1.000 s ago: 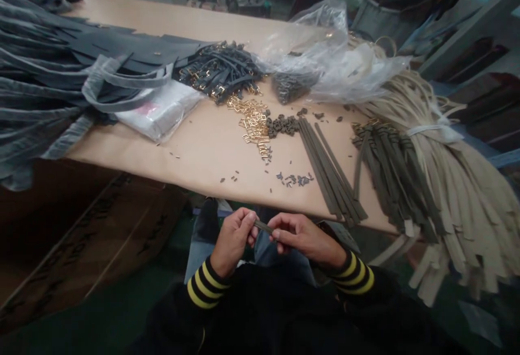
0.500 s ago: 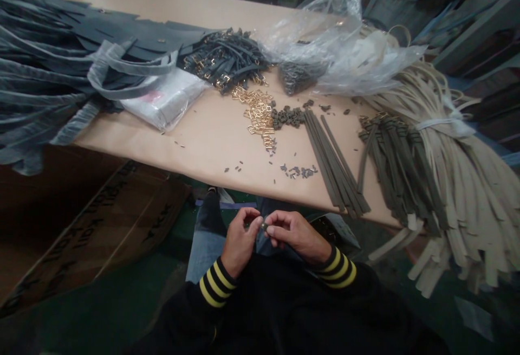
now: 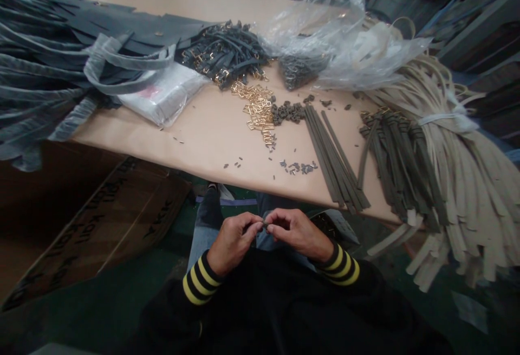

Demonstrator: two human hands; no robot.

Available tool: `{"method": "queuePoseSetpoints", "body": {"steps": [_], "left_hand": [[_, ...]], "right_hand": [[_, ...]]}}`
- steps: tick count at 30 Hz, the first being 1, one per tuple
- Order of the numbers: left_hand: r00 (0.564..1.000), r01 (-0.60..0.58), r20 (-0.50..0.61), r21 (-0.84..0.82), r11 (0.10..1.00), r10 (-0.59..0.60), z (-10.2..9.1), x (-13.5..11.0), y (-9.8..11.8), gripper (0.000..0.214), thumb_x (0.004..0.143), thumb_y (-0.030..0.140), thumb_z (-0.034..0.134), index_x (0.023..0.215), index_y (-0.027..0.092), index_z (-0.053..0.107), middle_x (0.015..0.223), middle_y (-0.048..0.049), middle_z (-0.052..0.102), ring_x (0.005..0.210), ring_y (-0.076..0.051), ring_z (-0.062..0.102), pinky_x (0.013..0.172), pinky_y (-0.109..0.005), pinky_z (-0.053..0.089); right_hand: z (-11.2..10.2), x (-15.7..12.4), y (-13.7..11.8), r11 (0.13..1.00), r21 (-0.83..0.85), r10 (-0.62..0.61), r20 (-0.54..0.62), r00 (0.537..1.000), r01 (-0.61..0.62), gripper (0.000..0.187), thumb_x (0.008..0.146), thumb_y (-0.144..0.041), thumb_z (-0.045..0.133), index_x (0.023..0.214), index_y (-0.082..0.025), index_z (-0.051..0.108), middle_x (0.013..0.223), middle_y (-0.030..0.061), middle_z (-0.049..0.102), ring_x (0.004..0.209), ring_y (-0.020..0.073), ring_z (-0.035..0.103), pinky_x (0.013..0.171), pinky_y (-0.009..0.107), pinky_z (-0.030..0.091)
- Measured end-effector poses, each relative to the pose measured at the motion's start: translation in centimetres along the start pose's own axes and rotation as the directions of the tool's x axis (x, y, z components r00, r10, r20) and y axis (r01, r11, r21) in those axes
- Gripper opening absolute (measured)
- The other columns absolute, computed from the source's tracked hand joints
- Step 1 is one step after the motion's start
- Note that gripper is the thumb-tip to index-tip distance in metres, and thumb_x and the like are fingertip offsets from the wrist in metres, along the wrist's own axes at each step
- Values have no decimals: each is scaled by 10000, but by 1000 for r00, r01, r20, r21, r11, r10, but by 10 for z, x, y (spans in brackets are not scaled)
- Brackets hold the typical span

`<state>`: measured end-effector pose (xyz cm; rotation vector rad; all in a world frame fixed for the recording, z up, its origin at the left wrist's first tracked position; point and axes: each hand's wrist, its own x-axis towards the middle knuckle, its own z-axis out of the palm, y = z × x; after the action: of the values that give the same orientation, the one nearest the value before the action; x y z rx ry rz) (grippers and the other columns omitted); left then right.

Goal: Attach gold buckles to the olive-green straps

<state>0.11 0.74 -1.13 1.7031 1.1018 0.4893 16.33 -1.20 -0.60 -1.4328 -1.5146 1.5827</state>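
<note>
Over my lap, in front of the table edge, my left hand (image 3: pixel 235 238) and my right hand (image 3: pixel 298 233) meet fingertip to fingertip. Both pinch one small dark piece (image 3: pixel 265 224) between thumb and forefinger. It resembles the small olive loops on the table, but the fingers cover most of it. Beyond my hands lie tiny metal clips (image 3: pixel 300 168) in a loose scatter. Farther back, gold rectangular buckles (image 3: pixel 259 108) are heaped beside the pile of small olive loops (image 3: pixel 287 112). Flat olive straps (image 3: pixel 335 160) lie side by side to the right of these.
Grey straps (image 3: pixel 36 73) and a plastic-wrapped packet (image 3: pixel 160 95) cover the table's left. Dark buckled straps (image 3: pixel 225 54) and a clear plastic bag (image 3: pixel 345 46) lie behind. Olive buckled straps (image 3: pixel 402 160) and beige straps (image 3: pixel 467 181) overhang the right edge. A cardboard box (image 3: pixel 101 230) stands below left.
My left wrist has swung slightly outward to the left, its fingers now straighter toward the right hand. Both hands still pinch the small piece. The view has shifted a little.
</note>
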Motion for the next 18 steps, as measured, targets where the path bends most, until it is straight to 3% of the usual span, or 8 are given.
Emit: {"method": "queuePoseSetpoints", "body": {"steps": [2,5,7,10,14,16,18], "left_hand": [[1000,-3,-4,58,998,4,1,-1,2,193,757,219,442,748,146,620,671,-43,622,613,-136,546,584,-226,407],[995,5,-99,85,996,4,6,-1,2,153,718,196,461,675,152,600,605,-23,592,563,-123,517,559,-226,395],[983,78,-163,-21,997,-80,7,2,-6,136,699,212,478,642,148,582,566,-16,582,529,-119,512,531,-224,400],[938,229,-196,-265,936,-285,5,7,-26,149,682,254,504,624,128,560,520,-15,573,491,-120,523,490,-223,417],[938,227,-148,-427,875,-315,1,7,-40,191,614,219,579,776,118,573,702,-23,595,604,-120,551,543,-237,463],[952,210,-79,-530,822,-294,2,4,-33,299,615,210,589,901,130,558,789,-24,585,655,-113,546,571,-240,475],[956,229,4,-638,735,-295,3,0,-23,282,648,238,578,906,126,559,752,-13,572,619,-95,530,573,-242,478]], "right_hand": [[2,-1,-1,995,-95,-18,-29,999,15,88,718,-184,477,716,-138,553,588,-16,512,545,89,457,529,199,375],[4,-1,-1,983,-181,-41,-79,996,26,91,719,-176,476,706,-143,560,594,-12,517,570,97,464,548,203,376],[4,-1,-1,991,-135,-30,-89,996,18,78,713,-178,482,692,-143,549,581,-16,510,555,92,460,527,197,370],[1,-1,-1,998,64,22,-48,999,-19,57,695,-192,503,685,-141,526,585,-21,510,510,76,458,487,187,367],[-4,1,2,954,283,101,18,995,-102,117,671,-246,547,706,-138,518,622,-16,537,472,59,458,446,176,354],[-3,2,4,939,320,125,26,992,-126,144,661,-263,564,708,-134,522,620,-17,540,464,52,450,433,170,341],[-2,3,6,934,326,144,26,989,-144,155,655,-268,571,706,-129,523,603,-24,530,456,49,444,422,165,337]]}}
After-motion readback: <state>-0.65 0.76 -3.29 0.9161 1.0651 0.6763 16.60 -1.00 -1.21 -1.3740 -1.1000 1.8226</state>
